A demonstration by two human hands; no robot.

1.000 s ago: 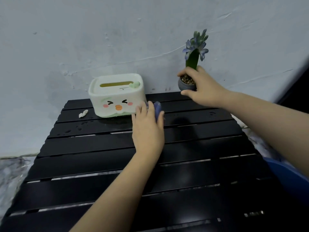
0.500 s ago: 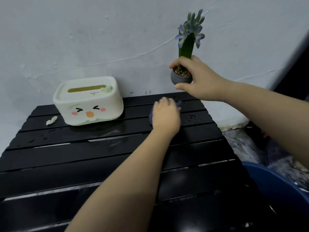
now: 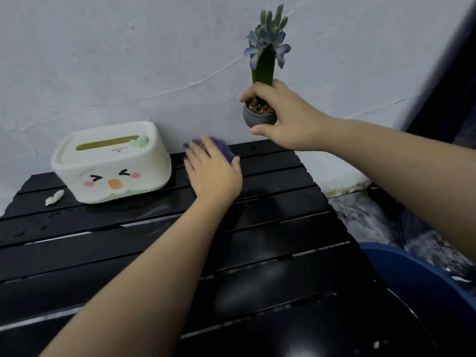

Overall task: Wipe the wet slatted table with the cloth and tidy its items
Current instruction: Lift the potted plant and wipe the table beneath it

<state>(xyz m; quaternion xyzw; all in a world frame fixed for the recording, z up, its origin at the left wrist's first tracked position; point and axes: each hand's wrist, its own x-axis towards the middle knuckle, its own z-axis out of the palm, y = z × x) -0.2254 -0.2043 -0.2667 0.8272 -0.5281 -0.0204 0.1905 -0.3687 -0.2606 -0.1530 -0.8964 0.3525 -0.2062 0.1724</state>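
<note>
My left hand (image 3: 212, 170) lies flat on a blue cloth (image 3: 223, 148), pressing it onto the back slats of the black slatted table (image 3: 270, 228). Only the cloth's far edge shows past my fingers. My right hand (image 3: 286, 117) grips a small grey pot with a blue flower (image 3: 258, 117) and holds it in the air above the table's back right corner. A white tissue box with a duck face (image 3: 110, 161) stands at the back left. Water drops dot the slats on the left.
A small white crumpled scrap (image 3: 54, 197) lies left of the tissue box. A pale wall (image 3: 128, 60) rises right behind the table. A blue tub (image 3: 417, 274) sits on the floor past the table's right edge.
My right hand has lifted the flower pot off the table and keeps it raised. My left hand has slid the cloth right and back, toward the spot where the pot stood.
</note>
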